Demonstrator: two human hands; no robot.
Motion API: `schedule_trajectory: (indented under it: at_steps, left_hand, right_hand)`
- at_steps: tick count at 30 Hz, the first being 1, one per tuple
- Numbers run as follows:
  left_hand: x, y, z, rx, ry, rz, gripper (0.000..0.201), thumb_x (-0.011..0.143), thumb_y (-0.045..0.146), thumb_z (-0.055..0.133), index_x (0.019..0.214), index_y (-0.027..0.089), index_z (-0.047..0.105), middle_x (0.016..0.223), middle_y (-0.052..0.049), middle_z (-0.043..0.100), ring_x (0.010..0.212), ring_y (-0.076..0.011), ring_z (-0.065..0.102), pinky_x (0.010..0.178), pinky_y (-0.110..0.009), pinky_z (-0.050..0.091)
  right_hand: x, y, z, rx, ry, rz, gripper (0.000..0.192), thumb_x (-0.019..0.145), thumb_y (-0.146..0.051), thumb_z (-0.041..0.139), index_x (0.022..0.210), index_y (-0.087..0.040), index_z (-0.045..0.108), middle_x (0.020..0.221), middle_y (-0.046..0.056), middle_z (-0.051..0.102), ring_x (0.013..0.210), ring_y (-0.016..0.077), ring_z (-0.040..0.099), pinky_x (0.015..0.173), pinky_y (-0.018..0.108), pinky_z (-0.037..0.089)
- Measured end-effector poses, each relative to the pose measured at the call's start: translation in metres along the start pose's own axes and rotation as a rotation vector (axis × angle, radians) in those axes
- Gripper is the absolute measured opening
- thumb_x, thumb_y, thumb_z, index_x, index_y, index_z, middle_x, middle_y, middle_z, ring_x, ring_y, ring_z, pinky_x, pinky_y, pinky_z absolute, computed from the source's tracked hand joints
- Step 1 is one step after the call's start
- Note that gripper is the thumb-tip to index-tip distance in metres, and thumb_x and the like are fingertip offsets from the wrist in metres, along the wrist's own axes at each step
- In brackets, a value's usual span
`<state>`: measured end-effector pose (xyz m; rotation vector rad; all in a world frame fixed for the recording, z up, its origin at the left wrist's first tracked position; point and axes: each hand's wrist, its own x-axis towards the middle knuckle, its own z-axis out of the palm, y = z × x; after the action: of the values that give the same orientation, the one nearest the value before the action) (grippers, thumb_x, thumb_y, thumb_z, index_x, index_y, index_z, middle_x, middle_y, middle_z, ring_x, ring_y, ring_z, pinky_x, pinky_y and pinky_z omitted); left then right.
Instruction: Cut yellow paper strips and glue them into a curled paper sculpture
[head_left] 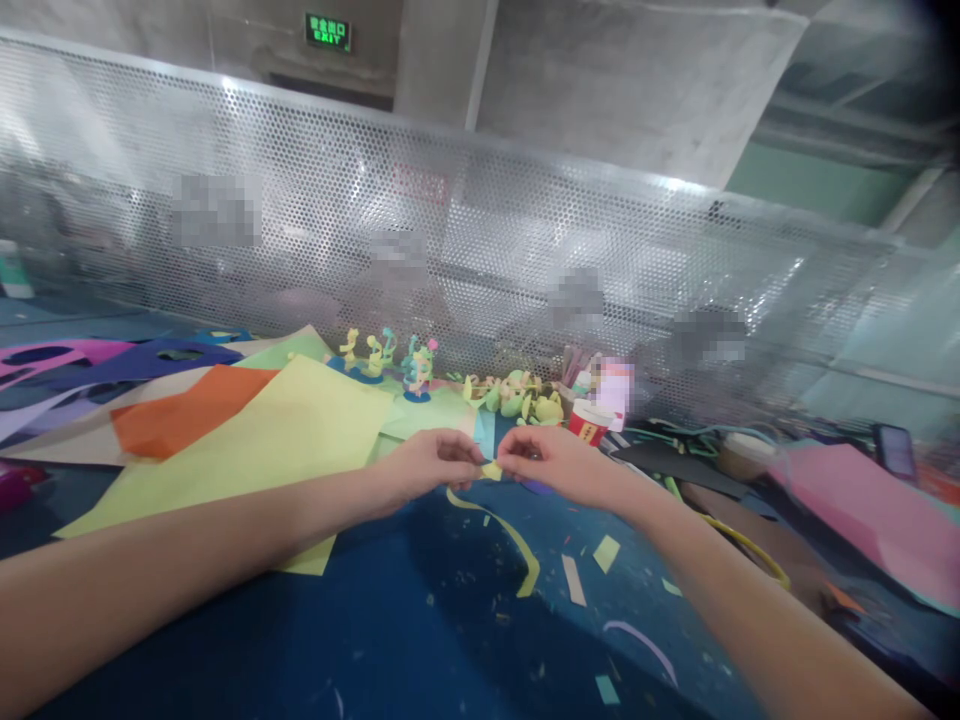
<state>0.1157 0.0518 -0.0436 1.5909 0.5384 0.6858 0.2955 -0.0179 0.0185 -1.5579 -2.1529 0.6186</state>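
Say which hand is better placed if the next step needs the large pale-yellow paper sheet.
The left hand, probably: its forearm crosses over the pale-yellow paper sheet, and the hand is nearer to it. The right hand is farther off, beyond the small yellow piece between the hands.

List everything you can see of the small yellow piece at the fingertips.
The small yellow piece looks like paper, pale yellow, and lies between the fingertips of the left hand and right hand, over the blue tabletop. Fingers partly cover it, so its full outline and any folds can't be made out. Whether both hands grip it is unclear too.
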Motion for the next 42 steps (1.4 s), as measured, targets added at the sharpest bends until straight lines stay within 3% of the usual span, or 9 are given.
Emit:
schedule_trajectory:
  at_steps: [10,15,22,32,39,42]
  left_hand:
    - [-0.002,0.005,0.001,0.019,-0.015,0.01,0.025,0.063,0.02,0.065,0.087,0.016,0.063,0.074,-0.002,0.063,0.07,-0.012,0.056,0.068,-0.025,0.041]
    - [-0.002,0.007,0.002,0.034,-0.022,-0.002,0.026,0.064,0.019,0.063,0.089,0.017,0.063,0.075,-0.001,0.063,0.066,-0.0108,0.054,0.063,-0.023,0.039]
    - [-0.002,0.006,0.004,0.044,0.003,-0.065,0.03,0.063,0.035,0.067,0.087,0.017,0.064,0.074,0.0,0.062,0.062,-0.01,0.052,0.057,-0.022,0.038]
    - [0.003,-0.001,0.001,0.112,-0.014,0.003,0.033,0.059,0.031,0.071,0.086,0.015,0.063,0.081,-0.005,0.065,0.077,-0.0152,0.059,0.075,-0.028,0.043]
    - [-0.002,0.007,0.002,0.146,-0.045,-0.01,0.033,0.066,0.035,0.066,0.092,0.016,0.063,0.081,-0.004,0.063,0.063,-0.0117,0.055,0.057,-0.022,0.042]
    - [-0.005,0.014,0.004,0.163,-0.054,-0.021,0.033,0.069,0.043,0.061,0.089,0.017,0.065,0.082,-0.003,0.064,0.066,-0.0121,0.056,0.06,-0.022,0.041]
  right_hand:
    - [0.0,-0.001,0.001,-0.044,-0.015,-0.016,0.014,0.079,-0.027,0.05,0.078,-0.016,0.06,0.069,0.001,0.064,0.059,0.0109,0.056,0.056,0.021,0.04]
    - [0.0,-0.002,0.001,-0.071,0.025,0.015,0.017,0.079,-0.03,0.051,0.076,-0.016,0.06,0.067,0.002,0.063,0.059,0.0112,0.055,0.056,0.022,0.041]
    - [0.0,0.0,0.001,0.046,0.001,0.063,0.02,0.08,-0.035,0.05,0.079,-0.016,0.058,0.069,0.003,0.062,0.06,0.0118,0.056,0.057,0.023,0.042]
    - [0.0,-0.004,0.003,0.163,-0.057,0.095,0.017,0.079,-0.033,0.052,0.077,-0.016,0.056,0.071,0.003,0.062,0.063,0.0124,0.057,0.063,0.025,0.045]
    - [0.0,-0.004,0.003,0.118,-0.028,0.125,0.015,0.081,-0.029,0.049,0.08,-0.016,0.056,0.07,0.002,0.061,0.063,0.0121,0.057,0.061,0.024,0.044]
    - [0.001,-0.002,0.004,0.146,-0.04,0.094,0.013,0.081,-0.028,0.049,0.081,-0.016,0.055,0.072,0.002,0.062,0.066,0.0122,0.057,0.06,0.023,0.043]
